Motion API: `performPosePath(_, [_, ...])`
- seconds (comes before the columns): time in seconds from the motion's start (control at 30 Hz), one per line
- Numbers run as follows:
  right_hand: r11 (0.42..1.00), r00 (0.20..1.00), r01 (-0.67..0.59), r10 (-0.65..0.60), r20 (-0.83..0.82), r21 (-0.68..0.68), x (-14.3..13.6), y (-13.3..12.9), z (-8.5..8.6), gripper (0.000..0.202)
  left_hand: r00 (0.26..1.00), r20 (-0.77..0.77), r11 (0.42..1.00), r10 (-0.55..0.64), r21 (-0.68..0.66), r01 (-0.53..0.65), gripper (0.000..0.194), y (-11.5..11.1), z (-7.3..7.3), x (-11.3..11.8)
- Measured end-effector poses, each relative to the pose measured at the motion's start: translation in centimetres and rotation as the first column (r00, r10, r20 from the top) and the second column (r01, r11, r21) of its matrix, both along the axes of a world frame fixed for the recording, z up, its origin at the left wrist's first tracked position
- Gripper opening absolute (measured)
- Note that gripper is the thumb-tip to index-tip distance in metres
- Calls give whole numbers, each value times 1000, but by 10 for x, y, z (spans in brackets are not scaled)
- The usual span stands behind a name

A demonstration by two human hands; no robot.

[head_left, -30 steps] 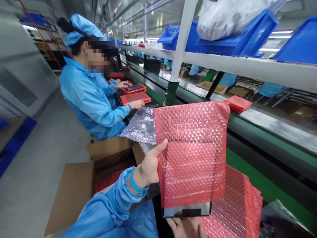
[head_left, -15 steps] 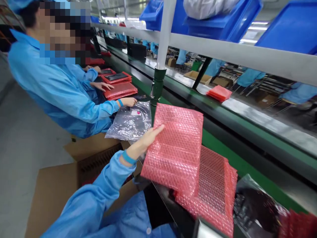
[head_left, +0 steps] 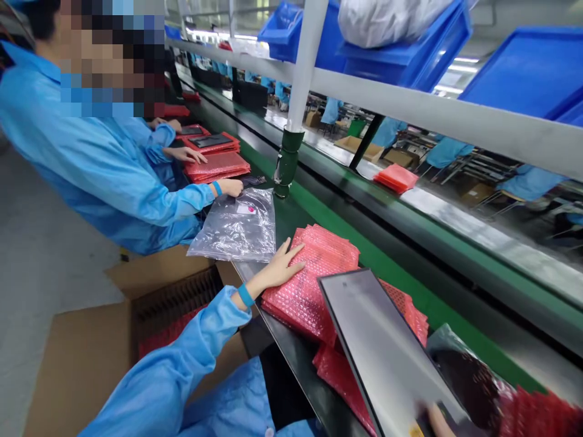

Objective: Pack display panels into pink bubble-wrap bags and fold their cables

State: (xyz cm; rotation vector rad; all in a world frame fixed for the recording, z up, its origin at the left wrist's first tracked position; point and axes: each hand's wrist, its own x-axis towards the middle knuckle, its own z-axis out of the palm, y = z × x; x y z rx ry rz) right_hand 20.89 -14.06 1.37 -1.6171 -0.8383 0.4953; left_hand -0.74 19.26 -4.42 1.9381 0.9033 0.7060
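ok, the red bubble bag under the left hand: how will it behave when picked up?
The bubble bag is probably floppy: soft bubble film, lying flat under the left hand. Likely light for its size. The pile beneath looks uneven, so a push may slide it rather than roll.

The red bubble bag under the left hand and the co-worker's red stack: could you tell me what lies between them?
In the head view, a clear plastic bag lies on the bench between the bubble bag and the red stack.
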Motion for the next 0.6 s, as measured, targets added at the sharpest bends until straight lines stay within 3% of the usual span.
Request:
performPosePath(0.07, [993, 964, 47, -17, -265, 104, -24, 32, 7, 49, 999, 20, 999, 32, -35, -31, 82, -6, -7, 4])
performPosePath(0.13, [970, 837, 129, 4, -547, 205, -55, 71, 16, 49, 994, 85, 995, 67, -78, -61, 80, -9, -13, 11])
performPosePath(0.27, [955, 717, 112, 115, -688, 275, -110, 130, 20, 66, 976, 197, 982, 93, -180, -57, 69, -9, -15, 18])
performPosePath(0.4, [971, 698, 42, 141, -702, 236, -129, 132, 2, 69, 970, 231, 977, 81, -211, -31, 62, -13, -14, 12])
performPosePath(0.5, [982, 714, 41, 100, -693, 184, -128, 123, -7, 70, 955, 283, 968, 93, -249, -20, 61, -17, -14, 10])
performPosePath(0.6, [989, 714, -68, 138, -686, 128, -120, 123, -10, 72, 934, 339, 959, 115, -282, -16, 63, -19, -14, 10])
